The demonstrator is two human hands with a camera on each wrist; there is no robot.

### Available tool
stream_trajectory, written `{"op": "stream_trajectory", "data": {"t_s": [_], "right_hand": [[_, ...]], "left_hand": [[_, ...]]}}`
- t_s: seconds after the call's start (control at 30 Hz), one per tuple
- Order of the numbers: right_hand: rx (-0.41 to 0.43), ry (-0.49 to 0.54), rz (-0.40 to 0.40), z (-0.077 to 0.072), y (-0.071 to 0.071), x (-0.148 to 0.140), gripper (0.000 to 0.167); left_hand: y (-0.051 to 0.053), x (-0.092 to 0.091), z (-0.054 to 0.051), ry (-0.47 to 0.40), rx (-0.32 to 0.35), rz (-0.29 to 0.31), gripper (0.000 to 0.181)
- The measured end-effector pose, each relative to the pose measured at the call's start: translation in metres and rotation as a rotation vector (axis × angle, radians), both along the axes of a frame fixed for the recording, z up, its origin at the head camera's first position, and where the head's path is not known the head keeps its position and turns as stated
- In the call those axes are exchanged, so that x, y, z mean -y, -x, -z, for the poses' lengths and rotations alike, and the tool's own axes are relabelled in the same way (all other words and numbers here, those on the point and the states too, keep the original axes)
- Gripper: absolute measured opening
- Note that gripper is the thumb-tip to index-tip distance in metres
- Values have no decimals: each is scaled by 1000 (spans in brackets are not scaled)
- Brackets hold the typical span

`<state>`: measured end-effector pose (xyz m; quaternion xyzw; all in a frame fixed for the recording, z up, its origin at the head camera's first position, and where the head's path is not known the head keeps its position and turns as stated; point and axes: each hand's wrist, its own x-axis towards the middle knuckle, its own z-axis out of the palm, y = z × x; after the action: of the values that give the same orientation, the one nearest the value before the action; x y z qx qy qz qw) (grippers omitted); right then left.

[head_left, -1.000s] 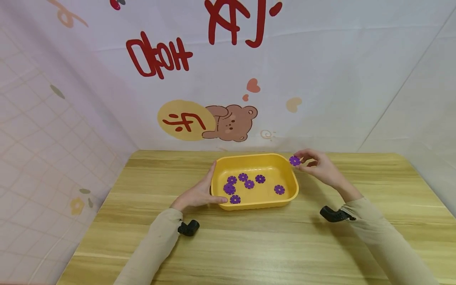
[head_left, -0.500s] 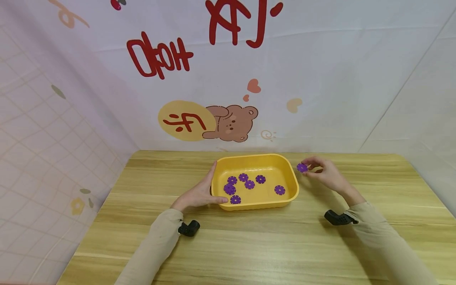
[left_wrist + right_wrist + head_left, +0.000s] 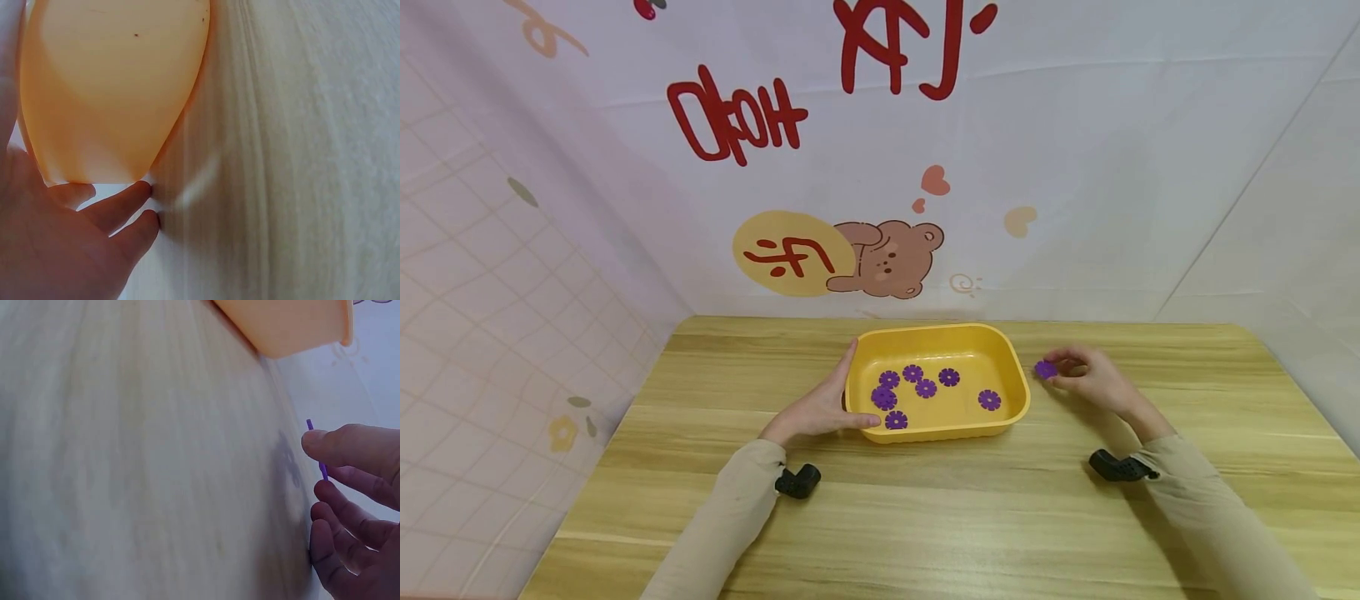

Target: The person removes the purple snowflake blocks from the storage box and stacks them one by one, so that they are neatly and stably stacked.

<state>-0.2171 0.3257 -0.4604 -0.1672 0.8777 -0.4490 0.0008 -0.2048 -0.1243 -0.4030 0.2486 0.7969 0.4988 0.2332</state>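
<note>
A yellow plastic basin (image 3: 940,434) stands on the table. Inside it lie several purple notched discs, snowflake building pieces (image 3: 989,400), mostly toward the left. My left hand (image 3: 817,407) grips the basin's left end, thumb over the near rim corner. In the left wrist view, its fingers bend against the basin's outer wall (image 3: 112,94). Right of the basin, my right hand (image 3: 1093,382) pinches one more purple snowflake disc (image 3: 1044,369) by its edge. The right wrist view has this disc edge-on between thumb and finger, apart from the basin, its shadow on the tabletop.
The wood-grain table (image 3: 925,517) reaches back to a white printed cloth (image 3: 1097,167) with red characters and a bear. Another patterned cloth (image 3: 497,292) hangs along the left. Black wrist-worn devices (image 3: 1122,467) stick out at both cuffs.
My right hand has moved right and down toward the tabletop, away from the basin's back right corner, carrying the purple snowflake disc. The left hand and basin have stayed in place.
</note>
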Motion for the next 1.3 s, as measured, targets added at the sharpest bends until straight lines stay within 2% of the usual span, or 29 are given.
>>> {"op": "stream_trajectory", "data": {"t_s": [0.33, 0.7, 0.97, 1.2, 1.3], "right_hand": [[64, -5, 55, 2, -6, -16, 33], [50, -5, 34, 3, -6, -25, 36], [24, -3, 43, -6, -10, -18, 42], [26, -18, 79, -22, -11, -3, 42], [37, 2, 58, -28, -10, 5, 40]], "left_hand": [[0, 0, 0, -5, 5, 0, 120], [-3, -2, -1, 16, -13, -30, 117], [-3, -1, -2, 14, -16, -16, 118], [-2, -1, -1, 35, -18, -13, 118], [4, 1, 11, 40, -29, -15, 119]]}}
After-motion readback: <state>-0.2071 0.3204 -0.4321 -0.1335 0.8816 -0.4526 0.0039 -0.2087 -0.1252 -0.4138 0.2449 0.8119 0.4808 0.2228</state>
